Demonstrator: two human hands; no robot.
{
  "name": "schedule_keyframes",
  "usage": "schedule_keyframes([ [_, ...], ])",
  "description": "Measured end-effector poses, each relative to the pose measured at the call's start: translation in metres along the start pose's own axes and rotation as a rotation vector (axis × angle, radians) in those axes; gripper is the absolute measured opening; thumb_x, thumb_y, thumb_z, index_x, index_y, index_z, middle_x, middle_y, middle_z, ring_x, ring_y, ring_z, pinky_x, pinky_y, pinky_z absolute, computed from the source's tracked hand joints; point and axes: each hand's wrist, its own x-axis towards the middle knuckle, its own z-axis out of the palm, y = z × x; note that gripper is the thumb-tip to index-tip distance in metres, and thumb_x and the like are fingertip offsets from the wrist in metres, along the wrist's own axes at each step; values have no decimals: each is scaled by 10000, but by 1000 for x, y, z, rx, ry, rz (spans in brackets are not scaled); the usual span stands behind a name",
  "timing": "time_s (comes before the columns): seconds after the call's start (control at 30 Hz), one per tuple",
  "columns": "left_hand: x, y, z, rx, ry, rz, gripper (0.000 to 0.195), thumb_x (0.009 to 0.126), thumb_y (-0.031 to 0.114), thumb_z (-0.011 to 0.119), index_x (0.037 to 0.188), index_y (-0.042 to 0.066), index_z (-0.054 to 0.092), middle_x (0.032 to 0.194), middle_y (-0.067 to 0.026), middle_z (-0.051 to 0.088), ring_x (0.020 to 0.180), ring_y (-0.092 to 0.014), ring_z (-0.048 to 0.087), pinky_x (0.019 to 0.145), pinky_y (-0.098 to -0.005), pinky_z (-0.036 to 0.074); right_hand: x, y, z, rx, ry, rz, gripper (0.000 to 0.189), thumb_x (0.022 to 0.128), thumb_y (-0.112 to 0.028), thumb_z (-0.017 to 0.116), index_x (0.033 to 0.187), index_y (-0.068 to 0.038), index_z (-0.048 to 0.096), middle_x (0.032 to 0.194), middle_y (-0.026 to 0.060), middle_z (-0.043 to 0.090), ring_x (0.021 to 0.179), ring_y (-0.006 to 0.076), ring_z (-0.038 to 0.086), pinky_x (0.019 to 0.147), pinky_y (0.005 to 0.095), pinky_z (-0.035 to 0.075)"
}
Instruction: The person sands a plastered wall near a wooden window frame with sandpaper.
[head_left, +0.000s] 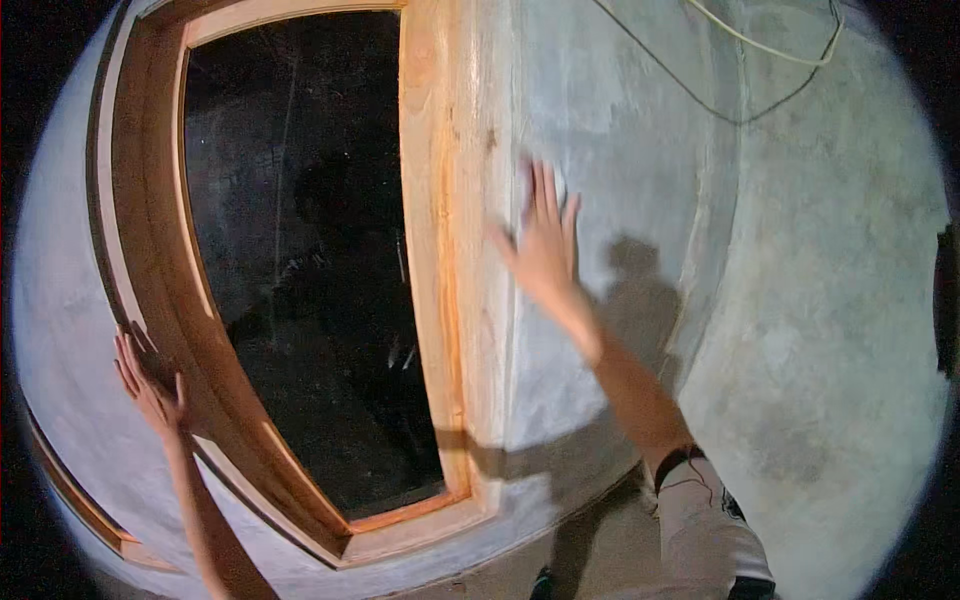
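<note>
A wooden window frame (457, 300) with a dark glass pane (315, 285) is set in a grey plastered wall (615, 142). My right hand (546, 240) lies near the frame's right edge, where the wood meets the plaster. Its fingers are spread and blurred. A pale patch and a purplish blur show beside the fingertips; whether a thin thing lies under them cannot be told. At the frame's left outer edge is my left hand (154, 382), fingers apart and nothing seen in it. It is over or against the wood and wall there.
Loose cables (739, 120) hang across the wall at the upper right. A second wooden frame (82, 502) shows at the lower left. The floor (517, 562) runs below the wall. My shadow (637, 300) falls on the plaster beside the right arm.
</note>
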Motion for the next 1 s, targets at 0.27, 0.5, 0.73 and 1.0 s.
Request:
schedule_keyframes([
  [0.27,1,1,-2,8,8,47,806,845,308,572,1514,47,206,1560,-159,268,1458,-317,213,1195,-481,125,38,7,0,-112,63,-78,868,937,-533,457,1499,59,163,1583,203,171,1474,329,136,1149,604,72],
  [0.5,-2,-1,3,23,-39,-15,825,836,308,612,1508,49,209,1550,-154,286,1449,-315,233,1197,-477,129,-325,-44,23,150,-508,421,914,880,-458,547,1453,153,181,1581,248,103,1468,410,42,1154,596,-28],
  [0.73,1,-1,0,-3,-17,-9,829,826,313,607,1510,62,212,1555,-160,275,1455,-309,221,1195,-469,119,-151,-20,34,231,-148,395,834,924,-362,529,1463,141,139,1578,252,103,1453,412,135,1146,597,87],
  [1.0,-4,-2,0,0,-34,-43,852,802,305,655,1498,60,230,1552,-155,285,1447,-316,243,1195,-480,124,-366,-95,53,292,-320,499,871,977,-464,428,1461,151,48,1556,322,12,1446,476,5,1168,561,14],
])
